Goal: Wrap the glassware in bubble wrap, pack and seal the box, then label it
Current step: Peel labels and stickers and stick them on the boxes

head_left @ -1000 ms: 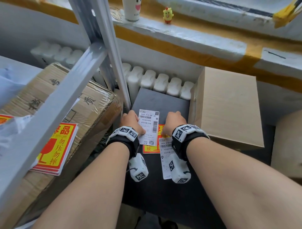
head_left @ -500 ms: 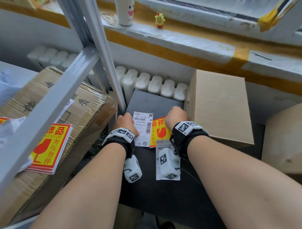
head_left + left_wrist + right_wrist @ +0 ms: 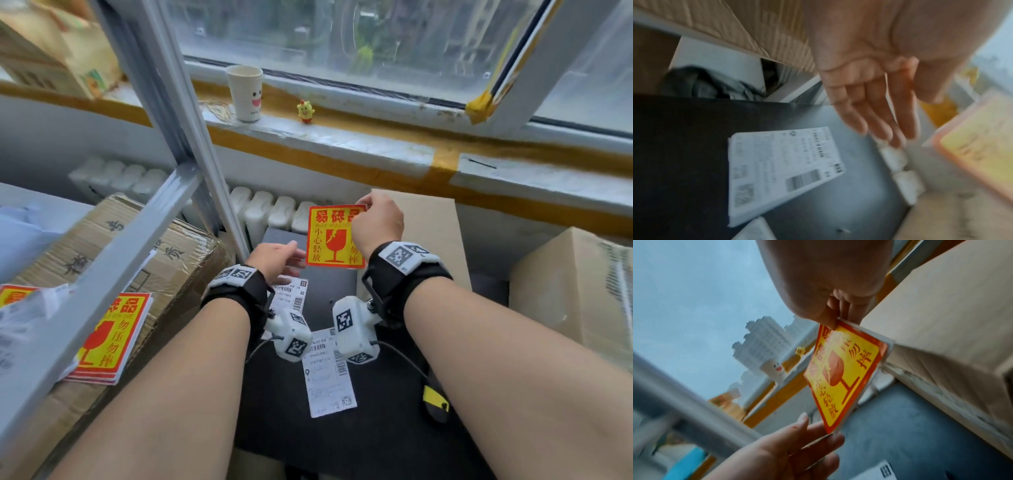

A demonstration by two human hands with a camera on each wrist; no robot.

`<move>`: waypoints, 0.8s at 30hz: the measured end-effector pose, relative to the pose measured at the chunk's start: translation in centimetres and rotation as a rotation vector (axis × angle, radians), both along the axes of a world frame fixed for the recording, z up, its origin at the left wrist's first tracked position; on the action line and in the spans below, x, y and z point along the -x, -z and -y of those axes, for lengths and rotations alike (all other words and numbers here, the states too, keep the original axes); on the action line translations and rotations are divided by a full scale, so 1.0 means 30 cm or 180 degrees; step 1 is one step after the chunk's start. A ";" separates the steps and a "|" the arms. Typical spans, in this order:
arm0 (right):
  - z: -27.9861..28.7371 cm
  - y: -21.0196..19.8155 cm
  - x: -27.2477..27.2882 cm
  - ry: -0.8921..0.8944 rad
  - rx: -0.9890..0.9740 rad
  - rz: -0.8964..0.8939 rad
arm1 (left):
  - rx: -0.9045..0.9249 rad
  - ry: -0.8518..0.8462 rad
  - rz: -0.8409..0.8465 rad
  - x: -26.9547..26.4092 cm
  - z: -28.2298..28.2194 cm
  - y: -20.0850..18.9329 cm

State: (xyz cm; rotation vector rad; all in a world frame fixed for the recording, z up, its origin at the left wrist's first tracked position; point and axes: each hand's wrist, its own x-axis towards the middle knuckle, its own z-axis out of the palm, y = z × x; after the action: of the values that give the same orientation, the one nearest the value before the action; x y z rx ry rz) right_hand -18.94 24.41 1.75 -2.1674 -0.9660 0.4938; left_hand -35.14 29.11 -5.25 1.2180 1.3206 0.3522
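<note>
My right hand pinches the top right corner of a red and yellow fragile sticker and holds it up above the black table. The same sticker hangs from thumb and fingers in the right wrist view. My left hand is open with straight fingers, its fingertips at the sticker's lower corner. Two white shipping labels lie flat on the table: one under the left wrist, one nearer me. A plain cardboard box stands right of the sticker.
A wrapped carton at the left carries a stack of fragile stickers. A grey metal frame slants across the left. Another box stands at the far right. A paper cup and small yellow figure sit on the sill.
My right hand has lifted the fragile sticker off the table. My left hand has left the shipping label and risen to the sticker's lower edge. The head view has tilted up.
</note>
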 end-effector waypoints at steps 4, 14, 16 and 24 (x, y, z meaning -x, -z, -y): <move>0.024 -0.048 -0.045 0.0209 -0.0189 -0.0382 | 0.0197 0.0376 0.0387 -0.012 0.009 -0.125; 0.125 -0.093 -0.141 0.0155 -0.0693 -0.1309 | -0.0068 0.0039 0.0546 -0.053 -0.013 -0.226; 0.136 -0.105 -0.151 0.0103 -0.0739 -0.1171 | -0.0073 0.0173 0.0468 -0.069 -0.009 -0.237; 0.161 -0.112 -0.167 -0.0185 -0.0644 -0.1144 | -0.0240 0.0300 0.0608 -0.144 0.012 -0.286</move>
State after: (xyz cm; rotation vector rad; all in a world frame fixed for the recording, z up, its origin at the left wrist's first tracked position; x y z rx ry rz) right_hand -13.94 19.59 5.11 -1.7960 -0.8403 0.7503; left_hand -30.82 28.75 3.33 1.2723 1.0906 0.4427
